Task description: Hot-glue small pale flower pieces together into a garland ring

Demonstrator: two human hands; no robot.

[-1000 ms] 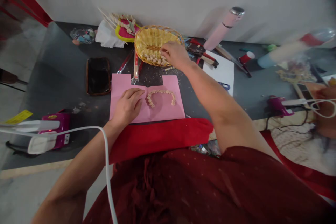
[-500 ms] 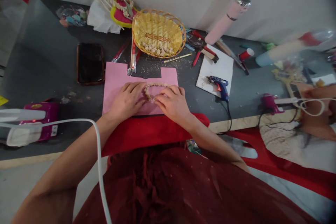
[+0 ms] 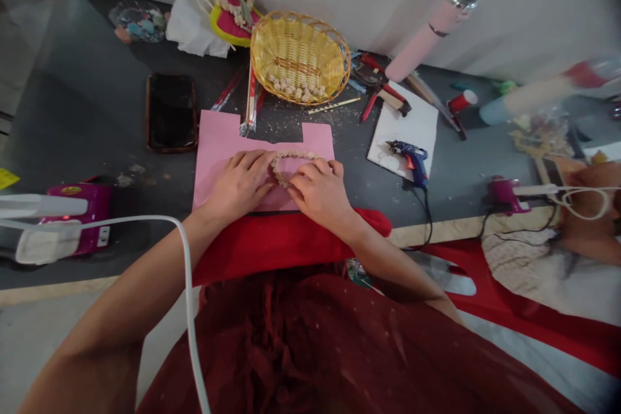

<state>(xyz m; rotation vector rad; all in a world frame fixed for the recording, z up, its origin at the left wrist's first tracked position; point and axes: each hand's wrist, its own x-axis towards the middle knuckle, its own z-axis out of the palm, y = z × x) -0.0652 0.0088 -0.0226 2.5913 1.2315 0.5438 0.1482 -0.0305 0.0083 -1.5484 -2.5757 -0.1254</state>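
Beige strand btwn hands, R hand nearer

Strand of small beige pieces (image 3: 297,154) lies on the pink sheet (image 3: 211,142), curved, long axis running approx L–R, bulge twd L hand (image 3: 235,184). R hand (image 3: 323,197) is the nearer: its fingers meet the strand's R side & hide part of it, incl. where the ends sit, so can't tell if the loop is closed. Strand lies just L of R palm, mostly fwd of the thumb.

R grip: fingers curled, thumb & index close; can't tell if they pinch the strand or just rest there. L grip: loosely spread, thumb apart from fingers, nothing visible in it; fingertips just beside the bulge, contact unclear.

Basket (image 3: 272,45) w/ loose beige bits (image 3: 298,92) is fwd of the sheet; glue gun (image 3: 416,162) is off to R, on a white board (image 3: 381,142).
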